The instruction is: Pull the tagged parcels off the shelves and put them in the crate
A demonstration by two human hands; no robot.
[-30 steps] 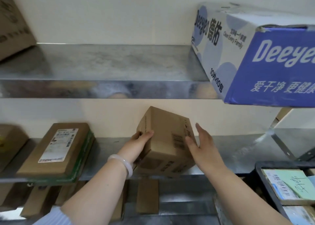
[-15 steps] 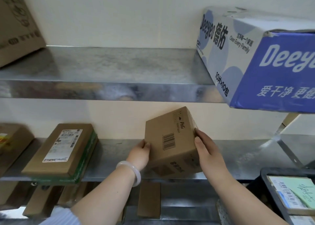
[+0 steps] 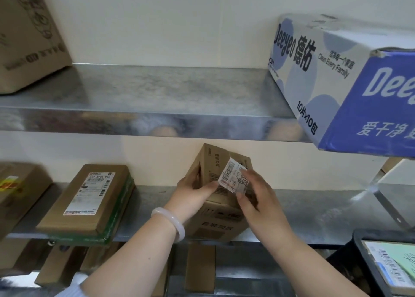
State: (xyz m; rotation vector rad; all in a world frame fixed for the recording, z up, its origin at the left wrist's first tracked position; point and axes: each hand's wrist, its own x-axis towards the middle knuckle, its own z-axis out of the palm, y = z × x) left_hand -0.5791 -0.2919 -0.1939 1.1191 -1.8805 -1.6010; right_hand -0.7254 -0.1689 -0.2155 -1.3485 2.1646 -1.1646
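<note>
Since half a second ago the small parcel (image 3: 215, 215) is being turned at the front edge of the middle shelf (image 3: 303, 206), so its white tag (image 3: 232, 175) is now showing. The right hand (image 3: 258, 197) is leaving the box's side to pinch that tag, while the left hand (image 3: 193, 193) is gripping the left edge. With only one hand bearing the tilted box, I judge it is risking a slip or a torn tag before reaching the crate (image 3: 350, 249).
</note>
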